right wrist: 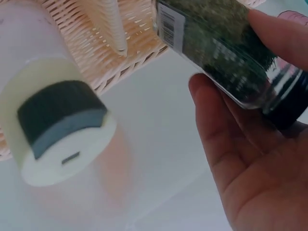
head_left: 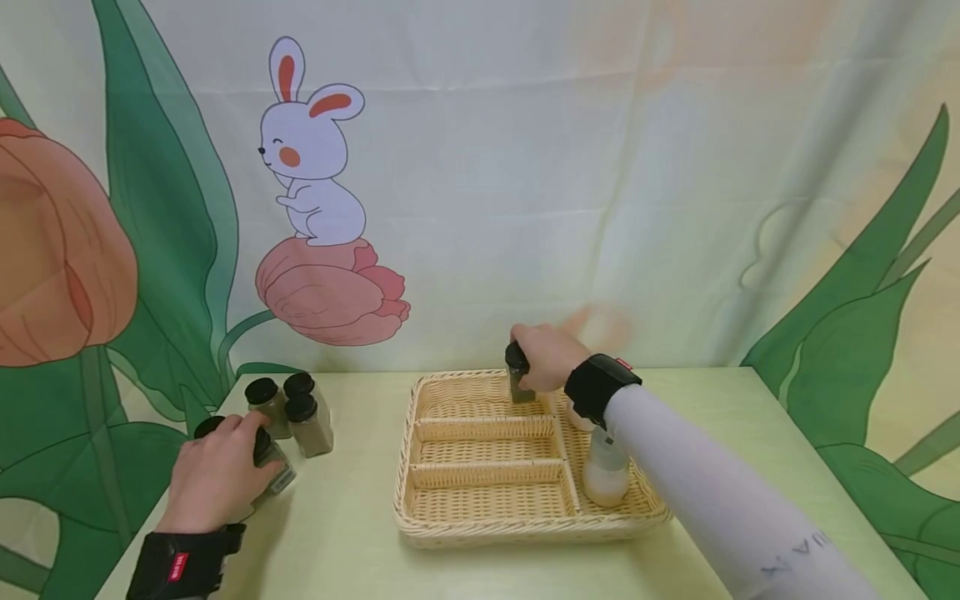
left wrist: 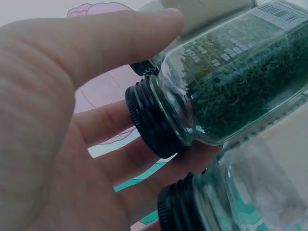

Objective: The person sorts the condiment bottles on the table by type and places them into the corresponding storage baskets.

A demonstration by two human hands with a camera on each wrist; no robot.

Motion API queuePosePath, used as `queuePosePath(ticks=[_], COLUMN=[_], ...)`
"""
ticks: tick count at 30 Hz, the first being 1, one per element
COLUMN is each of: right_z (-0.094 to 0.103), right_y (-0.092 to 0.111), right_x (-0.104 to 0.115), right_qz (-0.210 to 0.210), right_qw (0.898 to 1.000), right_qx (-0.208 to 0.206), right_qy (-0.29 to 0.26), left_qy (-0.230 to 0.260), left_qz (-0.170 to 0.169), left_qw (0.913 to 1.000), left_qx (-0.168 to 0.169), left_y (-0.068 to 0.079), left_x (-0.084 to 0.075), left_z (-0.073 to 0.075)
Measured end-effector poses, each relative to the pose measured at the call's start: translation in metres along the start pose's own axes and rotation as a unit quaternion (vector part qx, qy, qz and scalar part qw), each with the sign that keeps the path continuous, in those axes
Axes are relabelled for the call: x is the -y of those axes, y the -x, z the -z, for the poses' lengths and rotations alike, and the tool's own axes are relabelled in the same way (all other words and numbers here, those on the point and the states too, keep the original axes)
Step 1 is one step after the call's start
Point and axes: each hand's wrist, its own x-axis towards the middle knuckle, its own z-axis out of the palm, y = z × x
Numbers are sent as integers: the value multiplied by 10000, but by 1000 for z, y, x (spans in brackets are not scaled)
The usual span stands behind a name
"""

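My right hand point(head_left: 551, 358) grips a glass spice jar point(right wrist: 219, 48) of dried green herbs by its black-lid end. That jar is upright over the back compartment of a wicker basket point(head_left: 525, 532), near the divider; whether its base touches the basket I cannot tell. At the left, my left hand point(head_left: 217, 471) is around a black-lidded jar of green herbs point(left wrist: 240, 77), thumb and fingers spread about its lid end. A firm hold there is not plain. Beside it stand more black-lidded jars, including a jar of greyish-brown powder point(head_left: 311, 433).
The basket's right compartment holds a clear-topped bottle point(head_left: 606, 471) with pale contents and another pale container point(head_left: 580, 415), partly hidden by the right arm. Wicker dividers point(head_left: 487, 475) split its left side into three. A printed curtain point(head_left: 480, 208) hangs behind the table point(head_left: 352, 517).
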Motion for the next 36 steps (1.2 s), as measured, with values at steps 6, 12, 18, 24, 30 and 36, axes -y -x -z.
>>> queuePosePath(ticks=[6,12,18,24,30,36], right_z=[-3,-10,-20,-29,-29,-31], right_y=[-9,-15,-20,-20,-19,-20], right_x=[3,6,3,-3,-1,0], right_qz=[-233,-298,-242,-323,-425,-406], right_qw=[9987,9972,9962,9954,9948,9946], right_qx=[351,439,528,621,674,686], right_qy=[278,518,655,648,634,658], left_qy=[7,17,-41,-95,-98,-120], left_qz=[4,24,23,39,93,236], left_qw=[10000,10000,10000,9999,9999,9996], left_qx=[-1,-19,-82,-12,-30,24], left_y=[0,1,0,-1,-1,1], left_x=[0,1,0,1,2,4], left_z=[-1,-2,-4,-9,-11,-10])
